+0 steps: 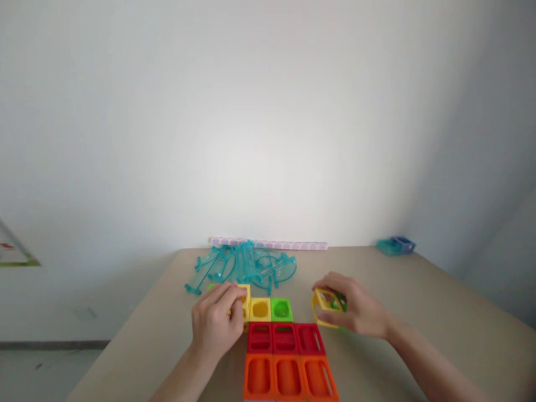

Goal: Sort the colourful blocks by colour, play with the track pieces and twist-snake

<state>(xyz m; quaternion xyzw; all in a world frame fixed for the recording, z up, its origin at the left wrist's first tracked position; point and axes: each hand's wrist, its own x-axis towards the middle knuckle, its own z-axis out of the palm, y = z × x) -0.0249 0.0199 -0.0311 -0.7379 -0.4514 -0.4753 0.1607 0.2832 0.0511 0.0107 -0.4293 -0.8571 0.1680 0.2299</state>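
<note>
My left hand [215, 321] has its fingers closed around a hollow yellow block [246, 292] at the left end of a row of blocks. A bit of green shows behind those fingers. Right of it in that row are another yellow block [260, 309] and a green block [281, 310]. Red blocks [285, 338] lie in front of the row, then orange blocks [288, 377] nearest me. Apart from them, on the right, my right hand [355, 307] pinches a hollow yellow block [321, 304] between thumb and fingers. Green shows at that block's far side, partly hidden by the hand.
Several clear teal plastic pieces [247, 262] are heaped behind the blocks. A pale purple patterned strip [293, 245] lies along the wall [268, 139]. At the table's back right corner sit a teal piece [388, 247] and a blue box-like piece [403, 244].
</note>
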